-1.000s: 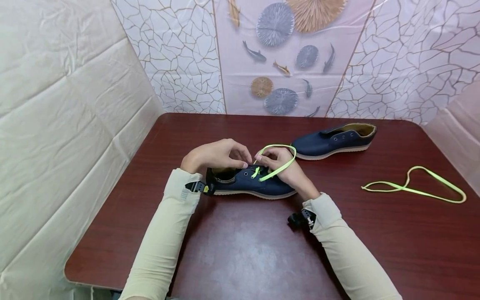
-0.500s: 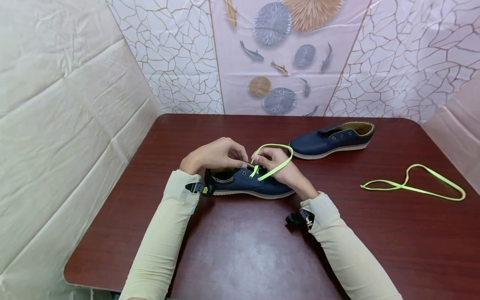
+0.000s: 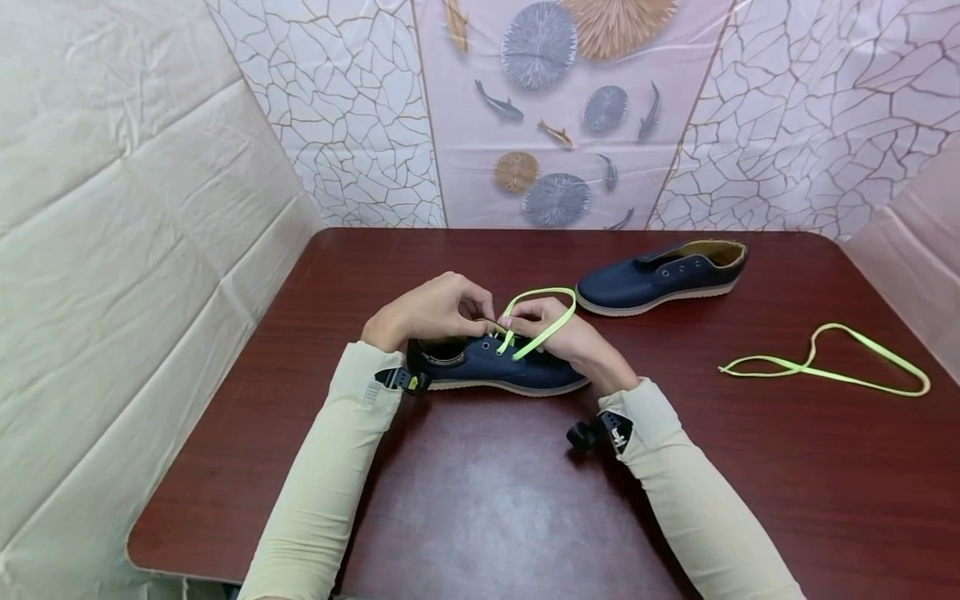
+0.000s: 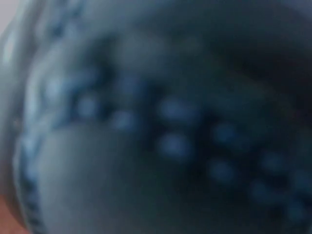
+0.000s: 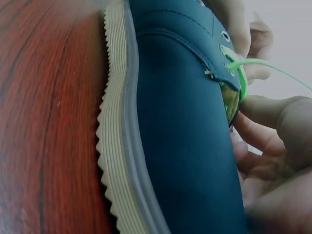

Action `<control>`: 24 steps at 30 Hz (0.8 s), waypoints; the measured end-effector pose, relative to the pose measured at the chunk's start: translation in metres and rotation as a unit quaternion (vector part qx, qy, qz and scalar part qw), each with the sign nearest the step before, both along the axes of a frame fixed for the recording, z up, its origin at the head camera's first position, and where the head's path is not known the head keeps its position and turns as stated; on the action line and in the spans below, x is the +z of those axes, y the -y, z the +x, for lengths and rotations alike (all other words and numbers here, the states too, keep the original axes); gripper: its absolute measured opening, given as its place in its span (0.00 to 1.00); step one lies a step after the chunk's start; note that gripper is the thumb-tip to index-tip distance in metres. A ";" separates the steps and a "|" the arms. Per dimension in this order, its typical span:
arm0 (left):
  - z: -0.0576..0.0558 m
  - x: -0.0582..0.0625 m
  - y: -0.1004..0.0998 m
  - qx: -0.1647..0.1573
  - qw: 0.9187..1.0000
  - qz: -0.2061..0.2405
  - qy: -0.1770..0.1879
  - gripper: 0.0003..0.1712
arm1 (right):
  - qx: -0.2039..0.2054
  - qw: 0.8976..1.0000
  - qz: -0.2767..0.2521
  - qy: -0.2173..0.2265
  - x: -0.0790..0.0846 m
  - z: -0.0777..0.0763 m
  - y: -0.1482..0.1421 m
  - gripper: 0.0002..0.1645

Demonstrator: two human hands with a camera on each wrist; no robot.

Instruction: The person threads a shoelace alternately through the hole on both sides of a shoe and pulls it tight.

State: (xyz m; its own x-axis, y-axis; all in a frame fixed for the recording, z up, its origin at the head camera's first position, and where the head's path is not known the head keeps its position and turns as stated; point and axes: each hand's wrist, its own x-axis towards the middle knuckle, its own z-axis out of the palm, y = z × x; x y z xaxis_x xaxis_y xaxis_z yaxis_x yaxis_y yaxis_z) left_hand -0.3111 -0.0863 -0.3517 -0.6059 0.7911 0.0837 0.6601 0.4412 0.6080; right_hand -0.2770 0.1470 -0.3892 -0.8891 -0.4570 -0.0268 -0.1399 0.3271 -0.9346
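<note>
A navy blue lace-up shoe (image 3: 480,368) lies in front of me, toe to the right. Neon green shoelace (image 3: 532,348) runs through some of its eyelets and loops up over the right hand. My left hand (image 3: 435,310) reaches over the shoe's opening, thumb and fingertips gripping the far eyelet flap. From the toe side, my right hand (image 3: 572,337) pinches the lace between thumb and forefinger, close to the left fingertips. In the right wrist view, the shoe's side (image 5: 185,126) and the right thumb (image 5: 265,109) at the flap show. Blurred blue stitching (image 4: 175,146) fills the left wrist view.
A second navy shoe (image 3: 648,285), without a lace, stands at the back right. Another neon green shoelace (image 3: 862,382) lies loosely curved on the brown wooden table (image 3: 480,500) at the right. A patterned cloth backdrop (image 3: 360,108) rises behind the table's far edge.
My right fingertips have moved slightly left, closer to the left hand, and the lace loop has shifted left with them. The left hand has closed in on the far flap. The view has drifted slightly.
</note>
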 end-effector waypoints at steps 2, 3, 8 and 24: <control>0.000 -0.001 0.000 0.003 1.000 0.001 -0.001 0.06 | 0.000 1.000 -0.002 0.005 0.001 0.001 0.001 0.14; 0.001 -0.001 -0.001 0.006 1.000 0.000 -0.001 0.06 | -0.001 1.000 -0.001 0.007 0.001 0.001 0.002 0.14; 0.001 0.000 -0.002 0.006 1.000 -0.004 0.003 0.06 | -0.017 1.000 0.000 0.009 0.000 0.002 0.005 0.12; 0.007 0.007 -0.006 0.000 0.993 -0.044 -0.107 0.11 | -0.022 1.000 0.009 0.012 -0.001 0.003 0.002 0.13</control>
State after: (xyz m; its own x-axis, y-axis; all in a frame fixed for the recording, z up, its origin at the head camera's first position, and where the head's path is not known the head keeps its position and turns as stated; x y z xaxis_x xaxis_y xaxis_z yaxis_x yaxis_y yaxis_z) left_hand -0.3042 -0.0807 -0.3443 -0.5813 0.8013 0.1413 0.7706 0.4863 0.4119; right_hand -0.2744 0.1446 -0.3900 -0.9077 -0.4158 -0.0566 -0.1016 0.3487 -0.9317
